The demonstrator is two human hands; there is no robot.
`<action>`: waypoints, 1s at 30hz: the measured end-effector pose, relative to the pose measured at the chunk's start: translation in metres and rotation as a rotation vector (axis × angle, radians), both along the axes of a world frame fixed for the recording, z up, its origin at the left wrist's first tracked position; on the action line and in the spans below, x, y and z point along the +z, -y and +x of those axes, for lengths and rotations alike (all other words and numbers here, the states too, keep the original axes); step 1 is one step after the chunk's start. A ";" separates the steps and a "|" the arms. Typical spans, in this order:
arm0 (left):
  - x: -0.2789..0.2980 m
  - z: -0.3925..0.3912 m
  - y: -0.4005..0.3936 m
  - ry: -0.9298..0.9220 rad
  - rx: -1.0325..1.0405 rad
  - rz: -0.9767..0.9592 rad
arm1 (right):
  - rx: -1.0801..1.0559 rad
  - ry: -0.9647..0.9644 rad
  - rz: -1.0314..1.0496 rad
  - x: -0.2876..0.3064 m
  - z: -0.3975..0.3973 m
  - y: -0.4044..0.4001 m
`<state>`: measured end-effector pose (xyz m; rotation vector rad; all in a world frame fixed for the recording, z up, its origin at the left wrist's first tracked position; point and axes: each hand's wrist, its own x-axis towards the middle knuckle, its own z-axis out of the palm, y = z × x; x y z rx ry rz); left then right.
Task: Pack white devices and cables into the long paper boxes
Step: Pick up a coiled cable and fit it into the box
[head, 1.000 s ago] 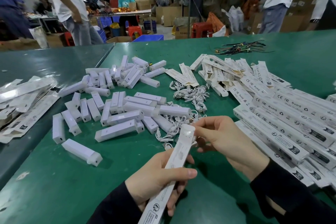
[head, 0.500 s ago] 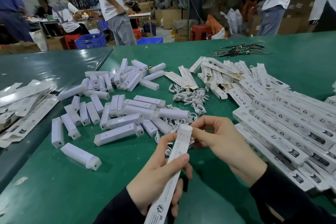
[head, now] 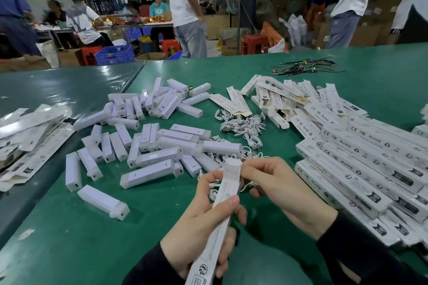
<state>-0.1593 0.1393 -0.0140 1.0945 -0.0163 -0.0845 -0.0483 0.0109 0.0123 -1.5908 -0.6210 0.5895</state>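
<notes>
The left hand point(head: 199, 220) grips a long paper box point(head: 220, 215) near the middle, above the green surface point(head: 69, 238). The right hand point(head: 280, 190) has its fingers point(head: 249, 170) pinching the box's far end, where a white device point(head: 233, 164) protrudes.

Around the scattered heap of white rectangular plastic devices point(head: 148, 146), bare green table surface point(head: 69, 238) lies open just nearer the camera. Right of the heap, tangled white cables point(head: 243, 126) and stacked long white printed paper boxes point(head: 361, 169) block passage. Left, flattened white box sleeves point(head: 27, 136) crowd the edge.
</notes>
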 end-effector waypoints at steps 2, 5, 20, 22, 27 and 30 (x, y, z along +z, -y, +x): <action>0.000 0.000 0.000 0.003 0.021 -0.028 | 0.019 -0.030 0.022 0.000 0.001 0.000; 0.000 0.001 0.001 0.021 0.027 -0.058 | 0.092 -0.077 0.027 0.000 0.005 0.002; 0.003 -0.001 0.004 0.046 -0.014 -0.057 | 0.207 -0.009 -0.120 0.002 0.002 0.001; 0.004 0.000 0.003 0.028 0.032 -0.050 | 0.111 -0.077 -0.012 0.001 0.004 0.001; 0.006 0.002 0.002 0.027 0.233 -0.002 | 0.015 -0.091 0.139 -0.002 0.002 -0.002; 0.003 0.003 0.004 0.030 0.287 0.082 | 0.004 0.001 0.124 -0.005 -0.001 -0.004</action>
